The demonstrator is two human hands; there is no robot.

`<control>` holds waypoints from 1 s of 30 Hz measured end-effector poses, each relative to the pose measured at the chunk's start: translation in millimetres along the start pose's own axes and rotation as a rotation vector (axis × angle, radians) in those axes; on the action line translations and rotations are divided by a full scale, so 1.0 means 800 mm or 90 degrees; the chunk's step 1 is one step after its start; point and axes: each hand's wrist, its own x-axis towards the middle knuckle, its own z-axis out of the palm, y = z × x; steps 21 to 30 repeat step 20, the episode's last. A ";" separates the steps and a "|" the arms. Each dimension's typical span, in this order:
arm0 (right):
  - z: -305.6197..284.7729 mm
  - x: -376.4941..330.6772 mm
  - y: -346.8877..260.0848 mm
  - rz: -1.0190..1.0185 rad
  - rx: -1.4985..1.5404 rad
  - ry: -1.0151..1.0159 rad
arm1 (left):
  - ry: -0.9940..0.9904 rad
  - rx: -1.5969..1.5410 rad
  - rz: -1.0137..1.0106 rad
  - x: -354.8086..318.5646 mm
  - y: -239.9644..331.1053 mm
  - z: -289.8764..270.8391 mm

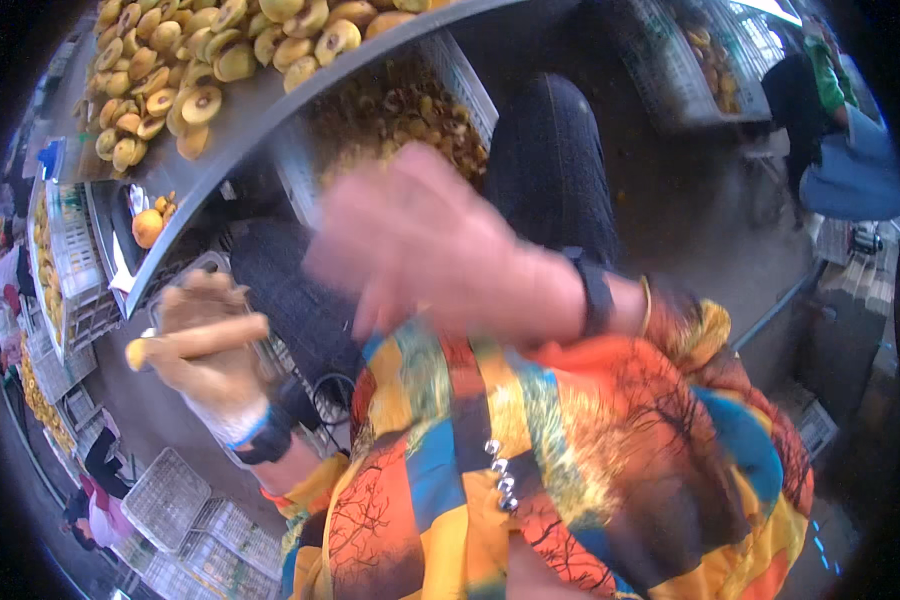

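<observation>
The left hand (205,345), in a stained glove, is closed around a wooden-handled tool (195,340) with a yellow tip, low at the left. The right hand (425,250) is blurred, fingers spread, holding nothing. Halved yellow fruit (185,55) lies on the metal surface (260,110) far left

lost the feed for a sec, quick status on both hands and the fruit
Left hand gloved, gripping a stick-like tool with a yellow tip. Right hand blurred, raised, grip unclear. Halved fruit heaped on metal table. Nothing between hands and table.
</observation>
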 end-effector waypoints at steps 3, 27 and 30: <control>0.081 -0.105 0.020 0.166 -0.141 -0.653 | 0.098 0.063 0.038 0.008 0.035 0.007; -0.108 -0.094 0.056 0.305 -0.086 0.342 | -0.020 0.030 -0.056 0.010 -0.012 0.018; -0.108 -0.094 0.056 0.305 -0.086 0.342 | -0.020 0.030 -0.056 0.010 -0.012 0.018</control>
